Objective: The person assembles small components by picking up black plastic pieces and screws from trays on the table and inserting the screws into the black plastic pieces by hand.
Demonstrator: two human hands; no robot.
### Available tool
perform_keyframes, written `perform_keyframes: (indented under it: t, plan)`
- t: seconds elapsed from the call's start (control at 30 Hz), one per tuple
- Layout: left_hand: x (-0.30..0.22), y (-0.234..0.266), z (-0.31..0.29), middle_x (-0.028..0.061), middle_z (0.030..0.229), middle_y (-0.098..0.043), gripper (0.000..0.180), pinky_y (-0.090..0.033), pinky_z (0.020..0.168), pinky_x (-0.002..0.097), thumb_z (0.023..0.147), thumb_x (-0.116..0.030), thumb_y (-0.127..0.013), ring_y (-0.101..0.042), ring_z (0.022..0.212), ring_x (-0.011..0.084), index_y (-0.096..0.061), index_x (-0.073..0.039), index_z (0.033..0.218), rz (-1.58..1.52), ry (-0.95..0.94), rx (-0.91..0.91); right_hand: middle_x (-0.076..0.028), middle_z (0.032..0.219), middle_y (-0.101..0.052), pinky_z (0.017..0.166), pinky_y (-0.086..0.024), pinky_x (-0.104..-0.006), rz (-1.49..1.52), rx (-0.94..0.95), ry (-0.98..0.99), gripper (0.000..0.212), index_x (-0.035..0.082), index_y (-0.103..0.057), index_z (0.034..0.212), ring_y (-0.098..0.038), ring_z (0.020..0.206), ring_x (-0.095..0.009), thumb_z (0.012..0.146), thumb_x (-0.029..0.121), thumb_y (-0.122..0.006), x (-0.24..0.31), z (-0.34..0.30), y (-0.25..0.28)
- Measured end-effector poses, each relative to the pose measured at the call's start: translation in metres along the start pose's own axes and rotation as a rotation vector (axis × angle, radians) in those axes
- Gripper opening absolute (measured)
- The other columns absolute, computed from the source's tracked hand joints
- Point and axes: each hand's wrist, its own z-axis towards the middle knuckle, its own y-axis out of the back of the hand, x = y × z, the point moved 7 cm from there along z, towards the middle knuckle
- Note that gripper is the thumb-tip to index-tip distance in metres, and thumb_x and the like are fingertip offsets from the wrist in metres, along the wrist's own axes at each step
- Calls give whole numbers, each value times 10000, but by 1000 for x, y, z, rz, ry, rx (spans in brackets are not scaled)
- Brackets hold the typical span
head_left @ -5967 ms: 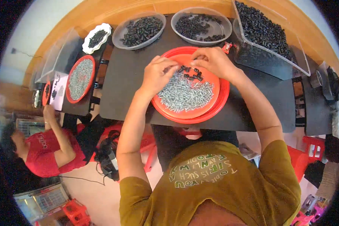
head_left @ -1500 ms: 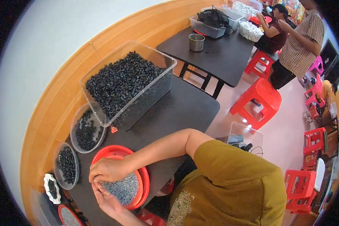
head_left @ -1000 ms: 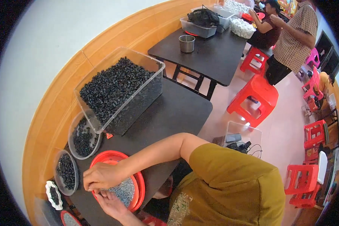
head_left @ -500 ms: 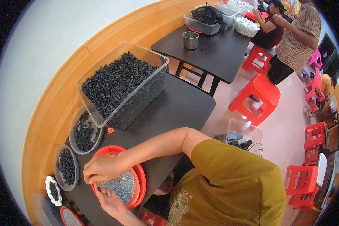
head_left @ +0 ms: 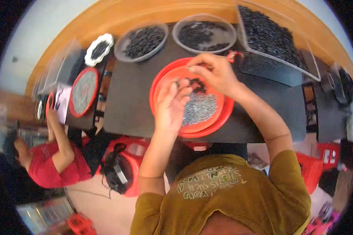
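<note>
My left hand (head_left: 169, 107) is over the left side of a red basin (head_left: 220, 122), palm up with its fingers curled. Something dark shows at its fingertips, too blurred to name. My right hand (head_left: 219, 74) hangs above the basin's far right side, thumb and forefinger pinched together. Whatever lies in that pinch is too small to make out. Inside the basin are a heap of small silvery screw-like pieces (head_left: 200, 109) and, farther back, a clump of small black parts (head_left: 198, 85).
Beyond the basin stand two clear bowls of black parts (head_left: 145, 41) (head_left: 204, 35) and a white scalloped dish (head_left: 91, 58). A large clear bin (head_left: 270, 70) of black parts is at the far right. To the left, a person in red (head_left: 51, 166) sits near a red tray (head_left: 93, 105) of silvery pieces.
My view has swung left, bringing the basin to the middle and the person in red into sight. My hands stay over the basin, now farther apart.
</note>
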Motion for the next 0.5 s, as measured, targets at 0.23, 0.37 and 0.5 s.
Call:
perform_keyframes:
  t: [0.23, 0.37, 0.5]
  plan:
    - [-3, 19, 0, 21, 879, -566, 127, -409, 660, 228, 797, -148, -522, -528, 780, 119, -533, -86, 907, -41, -38, -36, -72, 729, -583, 509, -451, -230, 71, 92, -84, 113, 10, -579, 796, -558, 620, -107, 729, 101, -589, -3, -11, -26]
    - [-1, 21, 0, 8, 861, -554, 107, -405, 699, 237, 785, -131, -537, -513, 785, 115, -543, -88, 883, -142, -44, -59, -63, 677, -557, 517, -445, -268, -136, 37, 176, 95, 37, -565, 725, -557, 604, -165, 685, 103, -621, 24, -20, -30]
    - [2, 13, -2, 18, 868, -556, 122, -402, 738, 252, 775, -118, -549, -509, 809, 121, -543, -88, 893, -133, -99, -67, -47, 676, -557, 533, -451, -299, -278, -12, 387, 139, 52, -545, 680, -556, 614, -210, 613, 106, -654, 36, -26, -33]
